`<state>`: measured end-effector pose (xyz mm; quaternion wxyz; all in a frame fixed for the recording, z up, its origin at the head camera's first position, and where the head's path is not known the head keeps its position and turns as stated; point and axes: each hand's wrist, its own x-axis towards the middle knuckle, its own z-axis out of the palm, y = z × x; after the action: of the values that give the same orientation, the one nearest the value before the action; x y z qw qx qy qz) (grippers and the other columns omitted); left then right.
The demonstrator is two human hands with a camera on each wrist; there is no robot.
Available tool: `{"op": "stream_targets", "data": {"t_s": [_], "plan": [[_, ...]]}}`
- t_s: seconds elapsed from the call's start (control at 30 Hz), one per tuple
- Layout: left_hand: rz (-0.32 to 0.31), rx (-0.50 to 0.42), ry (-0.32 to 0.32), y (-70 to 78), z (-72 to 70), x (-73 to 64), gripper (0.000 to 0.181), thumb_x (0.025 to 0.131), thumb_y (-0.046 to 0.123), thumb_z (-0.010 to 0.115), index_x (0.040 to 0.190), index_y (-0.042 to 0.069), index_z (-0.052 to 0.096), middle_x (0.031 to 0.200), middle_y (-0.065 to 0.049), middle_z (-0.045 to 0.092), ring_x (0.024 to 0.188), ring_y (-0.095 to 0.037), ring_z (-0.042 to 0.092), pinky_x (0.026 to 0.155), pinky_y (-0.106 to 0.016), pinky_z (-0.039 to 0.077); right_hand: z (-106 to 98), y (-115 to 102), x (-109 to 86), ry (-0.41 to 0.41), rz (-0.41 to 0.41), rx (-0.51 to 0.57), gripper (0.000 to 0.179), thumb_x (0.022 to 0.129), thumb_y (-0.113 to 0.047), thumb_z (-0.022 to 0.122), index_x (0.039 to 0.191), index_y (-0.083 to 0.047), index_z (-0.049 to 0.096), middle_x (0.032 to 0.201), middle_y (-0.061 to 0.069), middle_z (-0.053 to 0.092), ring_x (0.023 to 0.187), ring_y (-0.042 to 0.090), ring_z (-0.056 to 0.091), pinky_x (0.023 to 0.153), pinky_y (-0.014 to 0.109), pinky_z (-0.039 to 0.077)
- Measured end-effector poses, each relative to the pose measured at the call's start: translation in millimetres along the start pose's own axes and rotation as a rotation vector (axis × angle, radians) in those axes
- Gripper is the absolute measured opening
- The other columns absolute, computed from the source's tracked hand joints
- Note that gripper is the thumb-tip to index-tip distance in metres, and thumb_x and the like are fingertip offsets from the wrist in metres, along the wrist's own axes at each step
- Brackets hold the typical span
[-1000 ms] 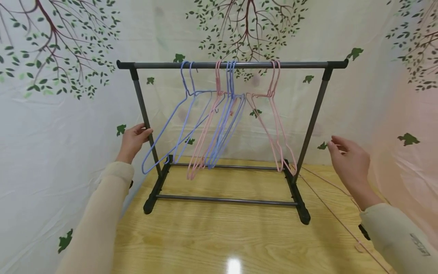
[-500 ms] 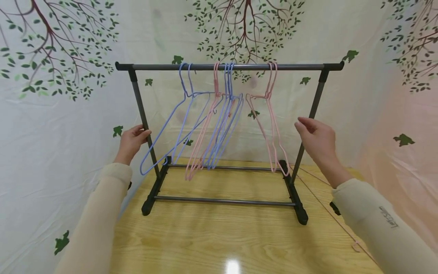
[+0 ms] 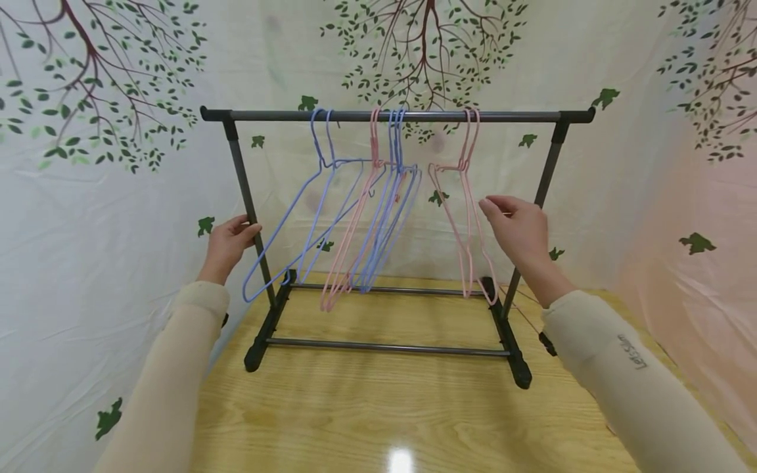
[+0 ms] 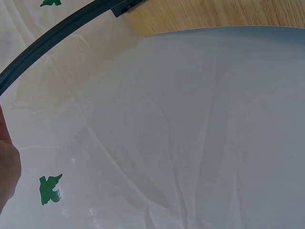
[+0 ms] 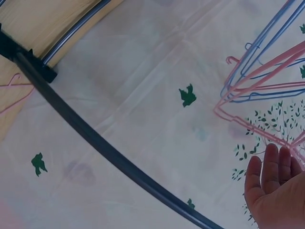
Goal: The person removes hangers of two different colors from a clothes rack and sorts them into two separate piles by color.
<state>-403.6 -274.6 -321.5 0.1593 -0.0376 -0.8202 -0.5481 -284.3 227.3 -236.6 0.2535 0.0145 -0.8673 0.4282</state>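
Observation:
My left hand (image 3: 227, 246) pinches the left upright of a black metal clothes rack (image 3: 355, 117) between thumb and fingers. In the left wrist view just an edge of that hand (image 4: 7, 167) shows beside the dark upright (image 4: 43, 45). My right hand (image 3: 517, 230), fingers loosely bent and holding nothing, is in front of the right upright. Its fingertips come right beside the pink hangers (image 3: 468, 217) at the rail's right. The right wrist view shows its fingers (image 5: 270, 167) close below a pink hanger (image 5: 238, 119). Blue hangers (image 3: 316, 190) and more pink hangers (image 3: 355, 243) hang farther left.
The rack stands on a wooden tabletop (image 3: 355, 407), its base bars (image 3: 384, 346) low across the front and back. A leaf-patterned cloth (image 3: 142, 236) hangs behind and at the sides. At the right, another pink hanger (image 5: 19, 98) lies on the table.
My right hand has come in from the right, past the right upright, to the right-hand pink hangers. My left hand has stayed on the left upright.

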Motion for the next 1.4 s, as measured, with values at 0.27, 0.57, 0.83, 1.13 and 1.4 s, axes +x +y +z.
{"op": "stream_targets", "data": {"t_s": [0.27, 0.57, 0.83, 1.13, 1.4], "plan": [[0.01, -0.026, 0.014, -1.2, -0.3, 0.3, 0.051, 0.1, 0.027, 0.062, 0.141, 0.0, 0.053, 0.113, -0.008, 0.066, 0.093, -0.008, 0.067, 0.09, -0.027, 0.054, 13, -7, 1.7, -0.041, 0.033, 0.022, 0.051, 0.099, -0.049, 0.057, 0.129, -0.009, 0.067, 0.116, 0.012, 0.067, 0.106, 0.027, 0.059, 0.085, 0.043, 0.049], [0.019, -0.009, 0.015, 0.2, 0.8, -0.2, 0.052, 0.099, 0.031, 0.062, 0.141, 0.0, 0.053, 0.125, -0.02, 0.063, 0.097, -0.011, 0.067, 0.092, -0.029, 0.054, 16, -7, 4.4, 0.018, 0.069, 0.027, 0.038, 0.102, -0.035, 0.056, 0.124, -0.007, 0.07, 0.109, 0.013, 0.072, 0.099, 0.024, 0.068, 0.089, 0.041, 0.053], [0.027, -0.014, 0.008, -1.0, 1.0, 1.1, 0.052, 0.1, 0.028, 0.061, 0.142, -0.002, 0.051, 0.129, -0.026, 0.059, 0.103, -0.02, 0.066, 0.093, -0.032, 0.054, 13, -6, 3.8, 0.052, 0.109, -0.002, 0.037, 0.1, -0.034, 0.057, 0.122, -0.008, 0.072, 0.107, 0.013, 0.073, 0.096, 0.026, 0.07, 0.088, 0.04, 0.053], [0.019, 0.003, 0.004, -1.0, 0.9, 0.2, 0.053, 0.101, 0.03, 0.059, 0.144, 0.001, 0.05, 0.126, -0.022, 0.061, 0.11, -0.029, 0.063, 0.093, -0.031, 0.054, 10, -5, 4.9, 0.159, 0.085, -0.045, 0.034, 0.098, -0.034, 0.058, 0.115, -0.01, 0.076, 0.099, 0.011, 0.075, 0.077, 0.01, 0.067, 0.065, 0.024, 0.049], [0.015, -0.009, -0.004, -1.2, -0.8, 1.0, 0.052, 0.101, 0.028, 0.06, 0.144, 0.0, 0.05, 0.125, -0.018, 0.062, 0.111, -0.03, 0.063, 0.092, -0.028, 0.054, 1, -1, 2.4, 0.204, 0.083, -0.031, 0.035, 0.099, -0.036, 0.056, 0.117, -0.012, 0.075, 0.101, 0.009, 0.075, 0.071, -0.004, 0.061, 0.065, 0.02, 0.047]]}}
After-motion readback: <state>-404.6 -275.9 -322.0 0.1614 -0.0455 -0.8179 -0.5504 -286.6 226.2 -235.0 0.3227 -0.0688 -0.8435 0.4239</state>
